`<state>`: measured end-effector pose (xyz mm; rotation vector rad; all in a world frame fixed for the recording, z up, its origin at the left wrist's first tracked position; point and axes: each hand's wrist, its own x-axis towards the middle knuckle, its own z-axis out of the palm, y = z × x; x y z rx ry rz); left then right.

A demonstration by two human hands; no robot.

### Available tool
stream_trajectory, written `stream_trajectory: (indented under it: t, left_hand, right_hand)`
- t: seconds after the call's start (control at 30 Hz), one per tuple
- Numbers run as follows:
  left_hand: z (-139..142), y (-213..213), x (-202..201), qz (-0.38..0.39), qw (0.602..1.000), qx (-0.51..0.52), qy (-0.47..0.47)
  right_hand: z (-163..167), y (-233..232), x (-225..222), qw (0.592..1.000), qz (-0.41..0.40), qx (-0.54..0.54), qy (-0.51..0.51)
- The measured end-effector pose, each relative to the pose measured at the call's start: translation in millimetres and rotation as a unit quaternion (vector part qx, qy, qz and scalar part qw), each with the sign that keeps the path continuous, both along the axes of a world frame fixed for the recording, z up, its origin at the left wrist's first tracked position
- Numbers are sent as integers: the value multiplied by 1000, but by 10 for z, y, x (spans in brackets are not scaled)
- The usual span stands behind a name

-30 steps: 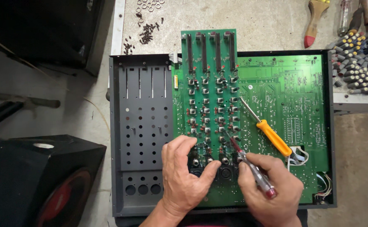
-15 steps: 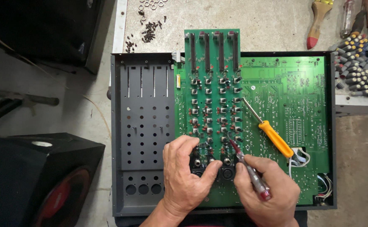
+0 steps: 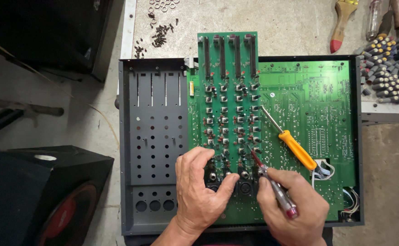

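The left hand presses down on the green circuit board lying in the open metal case, the right hand grips a red screwdriver, and that board looks thin, stiff and fragile, so best held by its bare edges.

left hand: bare, no glove | right hand: bare | wrists: sleeveless
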<state>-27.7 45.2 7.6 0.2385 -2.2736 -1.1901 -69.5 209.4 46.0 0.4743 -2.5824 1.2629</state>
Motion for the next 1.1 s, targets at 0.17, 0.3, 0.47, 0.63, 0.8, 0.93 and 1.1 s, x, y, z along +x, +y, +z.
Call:
stream_trajectory:
  t: [0.17, 0.3, 0.47, 0.63, 0.8, 0.93, 1.1]
  left_hand:
    - [3, -2, 4, -2, 1000, 4, 0]
    - [-1, 1, 1, -1, 1000, 3, 1]
    - [6, 7, -1, 1, 1000, 4, -1]
    - [1, 7, -2, 1, 1000, 2, 0]
    - [-11, -2, -4, 0, 1000, 0, 3]
    - [-26, -16, 2, -1, 1000, -13, 10]
    - [-38, 2, 1, -3, 1000, -1, 3]
  right_hand:
    - [-29, -19, -1, 1000, -7, -5, -22]
    - [-13, -28, -15, 1000, -2, 14, -10]
    - [52, 0, -74, 995, 80, 48, 22]
    - [70, 7, -100, 990, 118, 71, 41]
    - [47, 51, -84, 992, 113, 42, 38]
    - [50, 150, 24, 999, -13, -32, -25]
    - [22, 290, 7, 996, -15, -61, -57]
